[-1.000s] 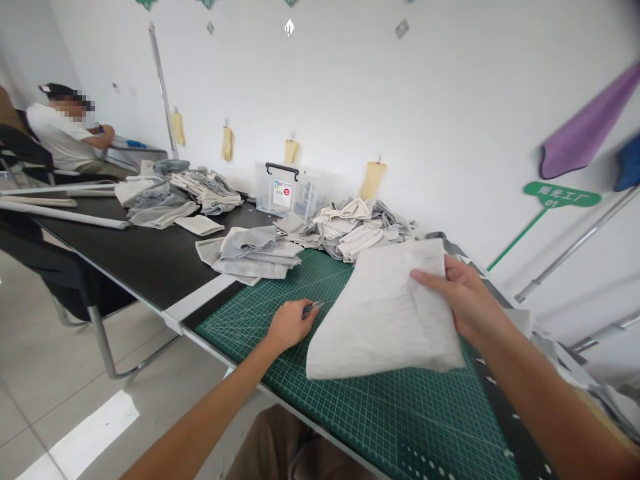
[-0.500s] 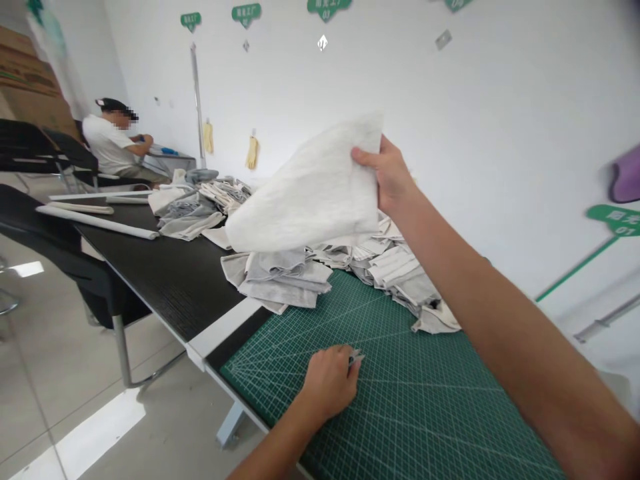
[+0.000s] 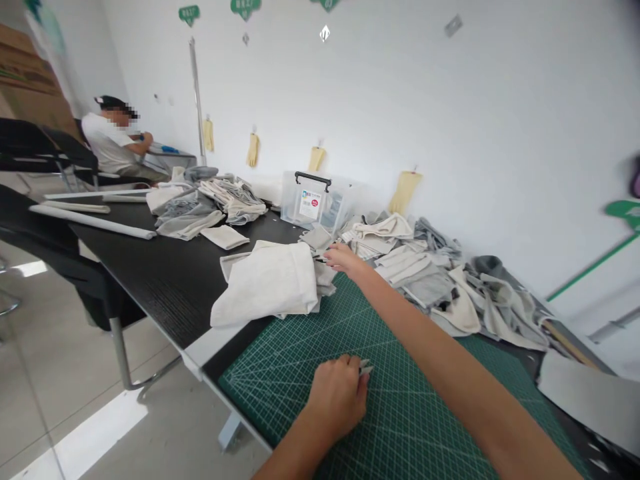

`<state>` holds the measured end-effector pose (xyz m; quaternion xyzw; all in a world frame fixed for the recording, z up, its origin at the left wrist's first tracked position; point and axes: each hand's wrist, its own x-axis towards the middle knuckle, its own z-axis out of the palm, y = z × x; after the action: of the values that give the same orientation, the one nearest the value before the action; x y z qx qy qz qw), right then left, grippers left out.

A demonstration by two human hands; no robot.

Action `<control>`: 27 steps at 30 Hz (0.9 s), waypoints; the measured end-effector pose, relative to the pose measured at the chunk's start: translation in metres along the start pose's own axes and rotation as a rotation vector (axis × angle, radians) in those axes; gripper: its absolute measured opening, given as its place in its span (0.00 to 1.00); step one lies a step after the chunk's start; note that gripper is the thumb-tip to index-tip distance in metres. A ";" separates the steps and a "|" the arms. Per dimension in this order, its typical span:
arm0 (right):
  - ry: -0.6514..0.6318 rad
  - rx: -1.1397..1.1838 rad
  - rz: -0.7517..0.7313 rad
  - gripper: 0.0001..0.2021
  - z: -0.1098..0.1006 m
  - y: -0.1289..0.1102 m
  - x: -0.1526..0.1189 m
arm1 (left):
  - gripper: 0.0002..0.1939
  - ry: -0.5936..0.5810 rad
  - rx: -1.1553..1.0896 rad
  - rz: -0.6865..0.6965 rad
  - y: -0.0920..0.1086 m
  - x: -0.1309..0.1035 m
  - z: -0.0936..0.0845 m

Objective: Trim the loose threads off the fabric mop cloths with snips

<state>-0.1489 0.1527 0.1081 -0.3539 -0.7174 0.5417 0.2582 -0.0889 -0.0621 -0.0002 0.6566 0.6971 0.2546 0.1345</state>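
My left hand (image 3: pixel 336 392) is closed low over the green cutting mat (image 3: pixel 425 393). Two short pale blade tips of small thread snips (image 3: pixel 367 367) poke out past its fingers; the rest is hidden in the fist. Farther off, my right hand (image 3: pixel 344 257) reaches out with fingers stretched and nothing held. Just left of it, a white cloth piece (image 3: pixel 273 280) lies flat on a stack of grey and white cloth pieces (image 3: pixel 325 280), overhanging the mat's far left edge. A small gap shows between that cloth and my right fingers.
Heaps of grey and white cloth (image 3: pixel 415 267) line the wall side, with another heap (image 3: pixel 200 207) at the far left. A clear plastic box (image 3: pixel 315 200) stands behind. A black chair (image 3: pixel 95 280) is left of the table; a person (image 3: pixel 113 140) sits beyond.
My right hand has come down and let go of the white cloth, which now lies on the stack. My left hand stays low on the mat, still closed around the snips.
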 end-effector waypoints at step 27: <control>0.295 -0.831 -0.244 0.18 -0.154 0.182 -0.238 | 0.14 0.106 0.111 0.085 0.007 -0.004 0.008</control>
<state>0.1550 0.0862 -0.0202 -0.4138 -0.8657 0.1175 0.2558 -0.0779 -0.0641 -0.0038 0.6775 0.6879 0.2556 0.0499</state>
